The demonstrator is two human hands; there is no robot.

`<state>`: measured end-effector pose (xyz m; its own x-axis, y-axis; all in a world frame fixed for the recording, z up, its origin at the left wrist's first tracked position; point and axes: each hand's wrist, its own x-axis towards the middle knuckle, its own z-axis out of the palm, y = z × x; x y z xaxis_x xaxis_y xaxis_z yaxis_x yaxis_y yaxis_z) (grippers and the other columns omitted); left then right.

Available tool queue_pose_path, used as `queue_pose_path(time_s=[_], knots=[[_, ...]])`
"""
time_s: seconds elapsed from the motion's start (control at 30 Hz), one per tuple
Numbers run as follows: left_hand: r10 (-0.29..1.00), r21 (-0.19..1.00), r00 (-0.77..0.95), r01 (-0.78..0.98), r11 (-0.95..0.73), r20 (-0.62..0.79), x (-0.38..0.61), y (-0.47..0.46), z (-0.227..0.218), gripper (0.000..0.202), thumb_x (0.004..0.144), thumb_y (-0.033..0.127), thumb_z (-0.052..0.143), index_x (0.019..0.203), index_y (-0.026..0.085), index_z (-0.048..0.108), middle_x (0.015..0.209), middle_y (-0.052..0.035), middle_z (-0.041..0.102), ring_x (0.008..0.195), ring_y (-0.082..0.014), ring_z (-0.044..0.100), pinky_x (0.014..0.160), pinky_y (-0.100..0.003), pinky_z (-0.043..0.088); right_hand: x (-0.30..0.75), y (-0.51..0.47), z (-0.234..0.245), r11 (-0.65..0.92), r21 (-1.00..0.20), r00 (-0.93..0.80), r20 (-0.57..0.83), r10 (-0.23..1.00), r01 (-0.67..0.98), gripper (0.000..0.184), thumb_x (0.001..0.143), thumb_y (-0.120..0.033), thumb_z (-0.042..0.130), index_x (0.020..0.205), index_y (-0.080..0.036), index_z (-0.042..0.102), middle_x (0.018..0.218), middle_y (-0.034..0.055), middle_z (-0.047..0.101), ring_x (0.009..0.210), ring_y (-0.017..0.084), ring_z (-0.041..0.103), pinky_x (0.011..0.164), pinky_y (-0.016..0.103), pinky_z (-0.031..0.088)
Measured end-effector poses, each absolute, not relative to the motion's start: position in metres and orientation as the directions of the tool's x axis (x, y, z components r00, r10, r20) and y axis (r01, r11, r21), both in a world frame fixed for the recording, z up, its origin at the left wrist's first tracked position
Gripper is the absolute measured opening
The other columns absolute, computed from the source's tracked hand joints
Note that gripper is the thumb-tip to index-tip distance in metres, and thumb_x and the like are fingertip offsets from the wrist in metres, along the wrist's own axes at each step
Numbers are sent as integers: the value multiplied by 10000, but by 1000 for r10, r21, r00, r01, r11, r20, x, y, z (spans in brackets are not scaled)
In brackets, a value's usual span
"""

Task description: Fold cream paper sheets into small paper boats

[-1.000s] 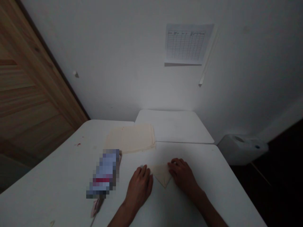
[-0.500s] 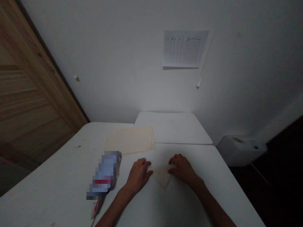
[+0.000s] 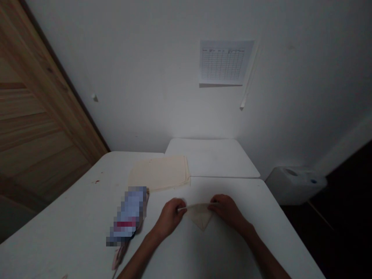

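Observation:
A small cream cloth folded into a triangle (image 3: 201, 217) lies on the white table (image 3: 72, 217), its point toward me. My left hand (image 3: 170, 216) pinches its upper left corner with curled fingers. My right hand (image 3: 228, 211) pinches its upper right corner the same way. The top edge of the cloth looks raised between the two hands.
A stack of flat cream cloths (image 3: 159, 173) lies farther back on the table. A blurred-out object (image 3: 128, 215) lies to the left of my left hand. A second white table (image 3: 212, 157) stands against the wall, and a white bin (image 3: 293, 184) at the right.
Both hands lay flat beside the triangle a second ago. They have now curled and taken hold of its upper corners.

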<state>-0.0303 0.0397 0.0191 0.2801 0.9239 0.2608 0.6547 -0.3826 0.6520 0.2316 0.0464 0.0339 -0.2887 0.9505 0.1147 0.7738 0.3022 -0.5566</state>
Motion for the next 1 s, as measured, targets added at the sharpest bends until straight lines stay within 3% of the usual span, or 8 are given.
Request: queue_pose_path(time_s=[0.1,0.2,0.3,0.4,0.53,0.6,0.83,1.0], knots=[[931,728,251,581,-364,265,-30,42,22,60,817,215,617,770,184,637,755,-6,649,691,-155,576,637,-253,426,238,46,34,361,-625,-301,204,931,693,167,891,-315,568,857,-215,698,868,20,705,833,173,633,821,296,443],[918,744,235,538,-398,321,-30,45,33,101,837,261,633,775,185,656,751,-5,657,689,-149,573,644,-254,430,243,47,38,474,-631,-288,379,879,615,149,884,-308,604,818,-222,708,828,21,704,798,173,626,779,306,470],[838,686,230,489,-538,494,-30,47,48,132,860,270,629,762,182,644,758,-17,647,721,-156,573,670,-268,445,247,47,47,625,-515,-279,596,753,587,106,884,-274,620,864,-231,715,853,37,700,810,175,602,744,314,482],[676,511,288,478,-715,678,-31,46,58,63,892,187,584,862,178,638,830,-41,658,804,-170,581,736,-299,456,251,43,51,681,-346,-307,699,646,646,115,895,-206,602,936,-238,705,904,41,694,837,171,572,754,313,470],[544,203,540,565,-800,642,-32,38,44,161,909,89,504,970,173,627,937,-66,675,852,-192,570,764,-334,451,256,32,36,647,-171,-417,637,648,743,168,894,-149,581,986,-240,688,941,42,691,853,180,546,788,327,445],[554,130,603,601,-789,574,-31,33,30,173,897,65,503,956,168,629,935,-64,679,880,-213,571,788,-360,454,259,27,21,645,-113,-477,580,660,756,198,875,-117,587,989,-246,685,940,37,692,883,191,544,813,337,434],[654,105,661,669,-736,369,-32,24,9,197,862,57,563,1001,179,631,979,-49,682,879,-222,573,835,-399,472,267,17,1,575,-162,-480,399,781,802,347,842,-56,561,1098,-272,651,1103,41,650,1013,215,523,883,354,421],[675,77,659,694,-716,331,-26,12,15,268,864,54,487,1076,149,620,1116,-91,643,1011,-254,561,937,-445,460,255,8,17,520,-168,-440,355,825,838,228,883,-197,542,1087,-227,640,1134,80,609,1020,243,517,896,404,416]])
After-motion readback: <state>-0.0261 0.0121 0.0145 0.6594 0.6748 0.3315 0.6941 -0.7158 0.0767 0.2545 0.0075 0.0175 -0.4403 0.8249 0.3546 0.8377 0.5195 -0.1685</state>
